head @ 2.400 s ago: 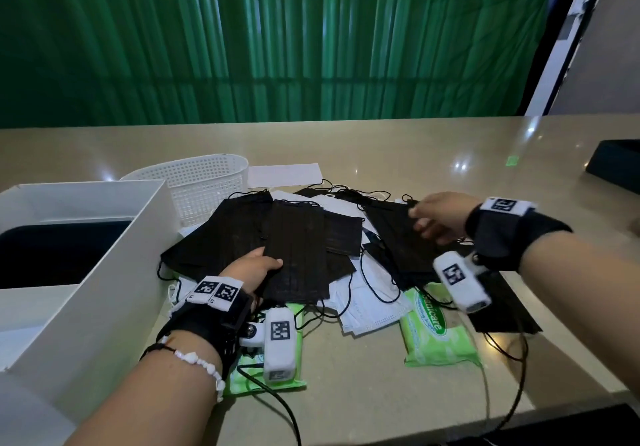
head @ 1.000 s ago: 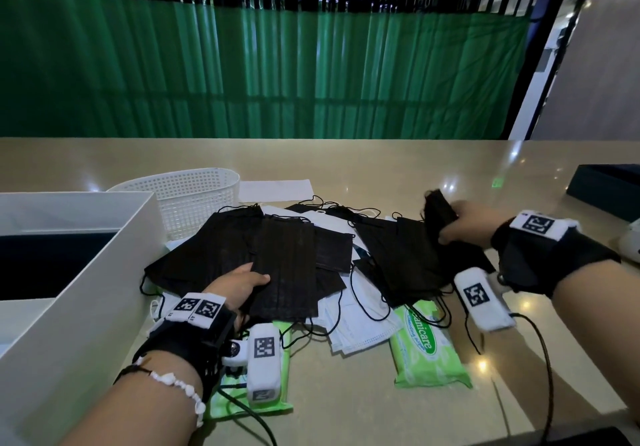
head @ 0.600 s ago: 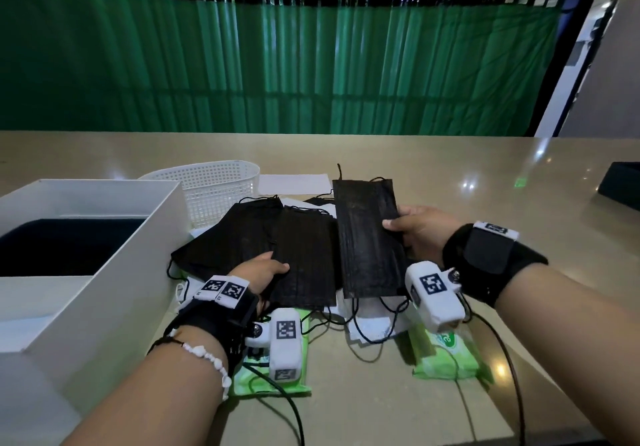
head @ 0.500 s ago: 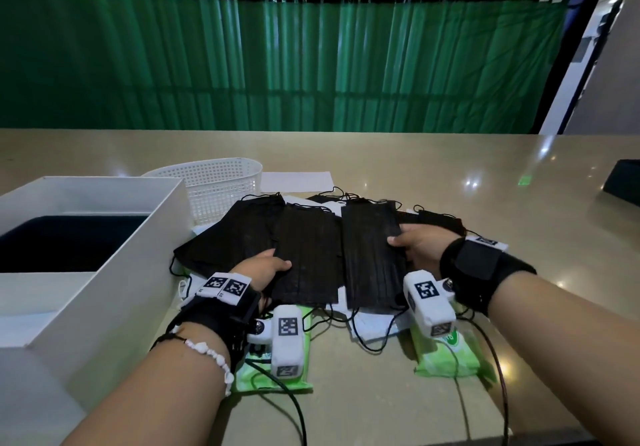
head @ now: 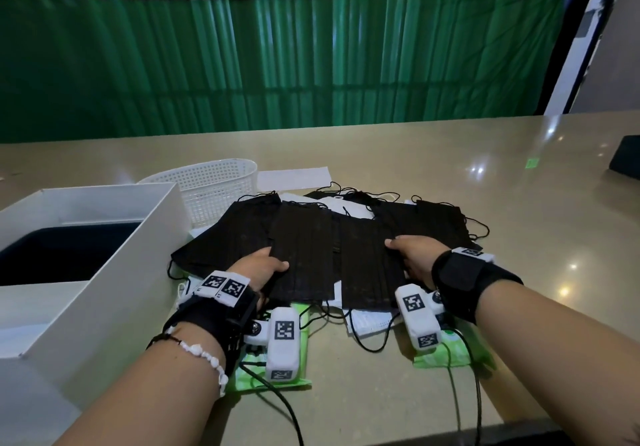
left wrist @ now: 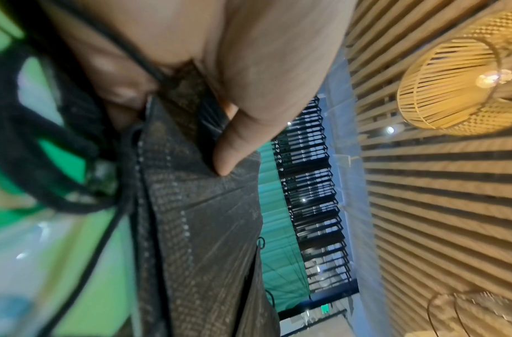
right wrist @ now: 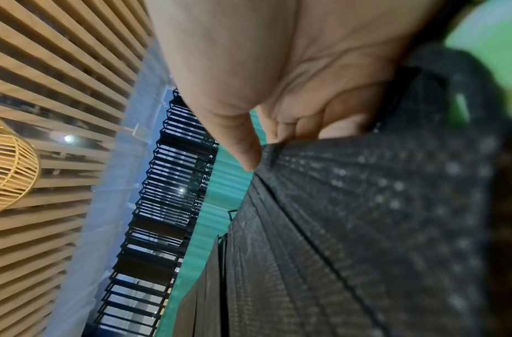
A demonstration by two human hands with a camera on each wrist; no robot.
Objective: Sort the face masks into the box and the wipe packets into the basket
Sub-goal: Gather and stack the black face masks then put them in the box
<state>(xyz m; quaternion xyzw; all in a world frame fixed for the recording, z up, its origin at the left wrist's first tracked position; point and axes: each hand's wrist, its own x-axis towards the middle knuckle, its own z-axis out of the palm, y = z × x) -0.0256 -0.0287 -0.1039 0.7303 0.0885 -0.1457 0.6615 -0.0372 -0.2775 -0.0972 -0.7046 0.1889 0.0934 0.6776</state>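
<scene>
While two green wipe packets (head: 273, 373) lie nearest us, partly under our wrists, our left hand (head: 258, 269) pinches the edge of one black mask (head: 301, 255), thumb on top, and our right hand (head: 414, 258) likewise grips the neighbouring black mask (head: 367, 265). We should gather both flat, freeing the tangled ear loops from the pile (head: 346, 224) before lifting, we judge. Farther left wait the white box (head: 104, 272) and, beyond it, the basket (head: 214, 186), on the table (head: 485, 203).
</scene>
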